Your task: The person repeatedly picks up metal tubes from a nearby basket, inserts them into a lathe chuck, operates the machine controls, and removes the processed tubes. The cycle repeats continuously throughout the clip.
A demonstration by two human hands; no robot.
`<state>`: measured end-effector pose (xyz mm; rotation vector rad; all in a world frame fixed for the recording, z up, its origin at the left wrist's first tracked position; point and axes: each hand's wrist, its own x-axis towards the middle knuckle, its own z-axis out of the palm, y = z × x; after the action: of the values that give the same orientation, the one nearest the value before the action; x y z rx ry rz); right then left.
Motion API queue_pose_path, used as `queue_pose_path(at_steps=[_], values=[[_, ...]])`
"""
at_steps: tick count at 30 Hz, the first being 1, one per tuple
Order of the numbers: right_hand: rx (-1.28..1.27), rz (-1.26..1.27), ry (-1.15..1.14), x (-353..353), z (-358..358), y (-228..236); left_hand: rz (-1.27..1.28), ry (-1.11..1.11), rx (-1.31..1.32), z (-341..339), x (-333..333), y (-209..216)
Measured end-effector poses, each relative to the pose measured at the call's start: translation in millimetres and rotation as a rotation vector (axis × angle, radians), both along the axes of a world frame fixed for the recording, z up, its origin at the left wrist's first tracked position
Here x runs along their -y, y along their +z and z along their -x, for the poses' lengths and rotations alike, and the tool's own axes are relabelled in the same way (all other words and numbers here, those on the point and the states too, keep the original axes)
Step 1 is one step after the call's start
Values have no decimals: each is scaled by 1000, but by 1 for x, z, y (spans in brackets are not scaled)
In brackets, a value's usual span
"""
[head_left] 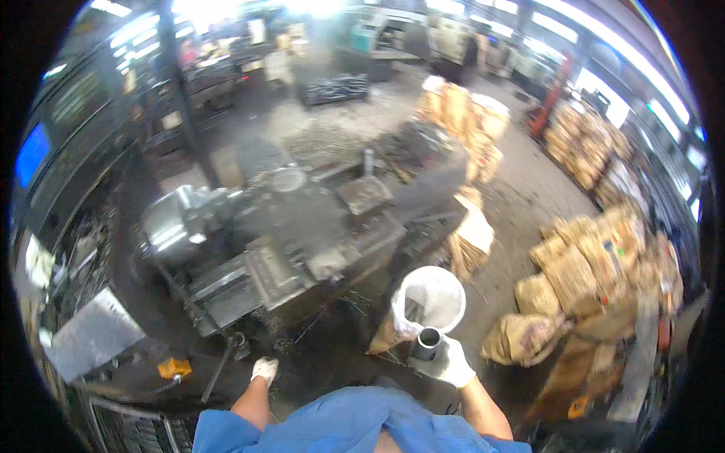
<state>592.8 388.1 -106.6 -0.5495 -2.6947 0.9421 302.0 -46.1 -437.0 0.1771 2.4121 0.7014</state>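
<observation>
My right hand [447, 367], in a pale work glove, is closed around a short dark metal tube [428, 339], whose round open end faces up. Just beyond it stands a round white tub [458, 293], with a grey metal piece [413, 310] visible inside. A tan woven sack [386, 335] lies against the tub's left side. My left hand [264, 370], also gloved, hangs low in front of the machine [283, 226], near a metal lever [219, 371]. Its fingers are too small and blurred to make out.
The lathe-like machine fills the middle left. Stuffed tan sacks [596, 257] are piled at the right, and more sacks [464, 113] stand behind the machine. A metal sheet [94, 334] and a yellow box [174, 368] lie at the left. Metal shavings litter the floor.
</observation>
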Motion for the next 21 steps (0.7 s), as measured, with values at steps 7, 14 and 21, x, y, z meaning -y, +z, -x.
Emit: queue_pose_path(at_steps=[7, 14, 21], values=[[-191, 20, 405, -24, 235, 15, -207, 1526, -274, -90, 124, 18], [-271, 138, 573, -56, 370, -31, 367, 1425, -907, -65, 96, 140], [42, -45, 935, -115, 392, 15, 468, 1221, -926, -44, 115, 171]])
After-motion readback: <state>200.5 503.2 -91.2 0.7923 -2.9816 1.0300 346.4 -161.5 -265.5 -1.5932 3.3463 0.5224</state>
